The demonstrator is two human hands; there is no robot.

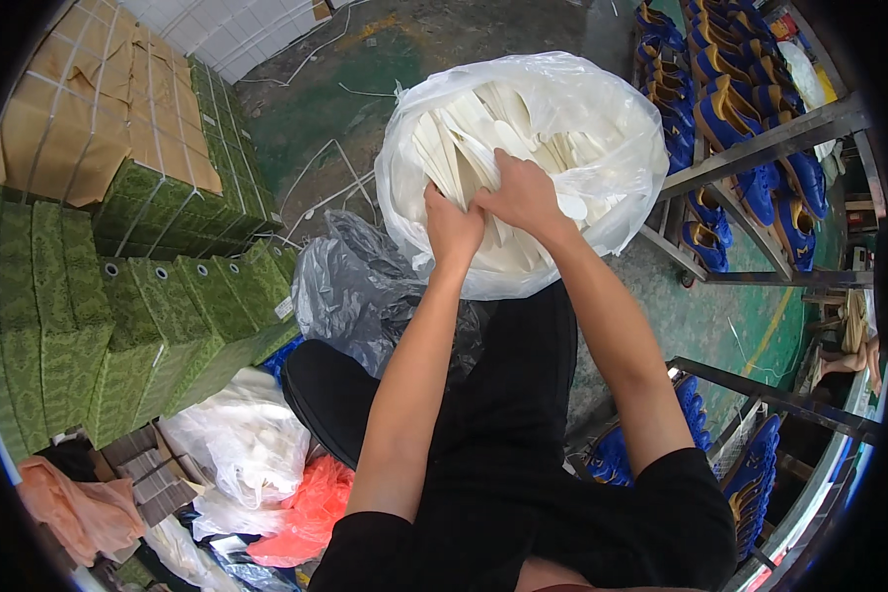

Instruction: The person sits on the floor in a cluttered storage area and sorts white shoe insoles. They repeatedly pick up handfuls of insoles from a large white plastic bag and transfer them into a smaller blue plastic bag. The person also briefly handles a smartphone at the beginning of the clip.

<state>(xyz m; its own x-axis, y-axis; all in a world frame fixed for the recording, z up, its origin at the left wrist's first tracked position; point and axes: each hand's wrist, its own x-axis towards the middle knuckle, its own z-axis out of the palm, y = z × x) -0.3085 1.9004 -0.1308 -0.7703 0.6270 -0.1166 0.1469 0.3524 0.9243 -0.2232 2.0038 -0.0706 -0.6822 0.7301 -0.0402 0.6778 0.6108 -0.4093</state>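
In front of me a large, translucent white plastic bag stands open, filled with flat white insoles packed on edge. My left hand is inside the bag's mouth, its fingers closed on the near side of a bunch of these insoles. Close beside it, my right hand grips the same bunch, thumb toward my left hand. The fingertips of both hands are partly hidden among the insoles. One loose insole lies by my right wrist.
Green patterned boxes are stacked at left, some strapped under brown paper. Metal racks with blue shoes stand at right. A grey plastic bag lies by my leg; white and red bags lie lower left.
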